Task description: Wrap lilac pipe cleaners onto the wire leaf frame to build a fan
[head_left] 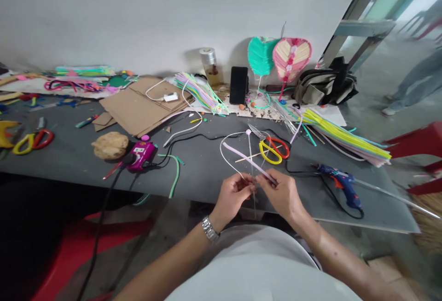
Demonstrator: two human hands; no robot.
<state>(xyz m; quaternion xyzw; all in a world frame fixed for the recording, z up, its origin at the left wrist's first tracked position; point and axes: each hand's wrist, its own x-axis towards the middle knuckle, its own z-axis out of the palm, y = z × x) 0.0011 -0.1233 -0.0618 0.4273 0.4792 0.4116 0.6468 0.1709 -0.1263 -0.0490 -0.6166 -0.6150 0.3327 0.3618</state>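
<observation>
- A person's left grip (235, 196) and right grip (283, 194) meet just off the near edge of a grey surface (200, 172); both are closed, fingertips pinched on a pale lilac pipe cleaner (247, 159).
- The stem runs from between the two grips and slants away past the left grip's far side; it looks fuzzy, narrow and almost white; a thin white wire loop (223, 151) curls just beyond it; the close two-handed pinch seems meant to steady a small joint, though what sits between the fingertips is too small to tell.
- Yellow-and-red scissors (274, 149) lie just beyond the right grip; a blue glue gun (340, 183) rests at its outer side, cord trailing; both probably lie there for easy reach.
- Well beyond both grips, a teal fan (260, 54) and a pink fan (292, 57) lean on the wall beside an upright black phone (239, 84); a yellow stem bundle (345, 141) fans out beyond the right grip.
- A purple power strip (140, 153) lies well off the left grip's outer side; a wristwatch (210, 228) sits behind that grip.
</observation>
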